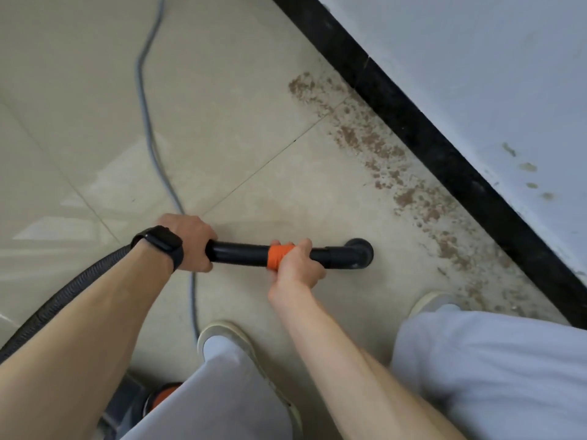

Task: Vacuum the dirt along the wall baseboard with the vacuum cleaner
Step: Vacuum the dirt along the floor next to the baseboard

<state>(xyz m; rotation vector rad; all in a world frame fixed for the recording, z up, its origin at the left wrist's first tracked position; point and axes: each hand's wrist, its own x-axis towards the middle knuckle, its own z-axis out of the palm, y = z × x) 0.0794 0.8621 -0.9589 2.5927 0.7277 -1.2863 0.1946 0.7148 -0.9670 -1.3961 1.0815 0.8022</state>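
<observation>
A black vacuum wand (241, 254) with an orange band lies almost level across the middle of the head view. My left hand (190, 242), with a black watch on the wrist, grips its rear end where the ribbed black hose (63, 300) joins. My right hand (295, 265) grips the wand at the orange band. The round black nozzle (360, 254) points down at the beige tile floor, a short way left of the brown dirt (374, 144). That dirt runs in a band along the black baseboard (444, 154) under the white wall.
A grey power cord (149, 122) snakes over the tiles from the top and passes under the wand. My two shoes (228, 338) and light trouser legs fill the bottom. Part of the vacuum body, orange and dark, shows at bottom left (158, 398).
</observation>
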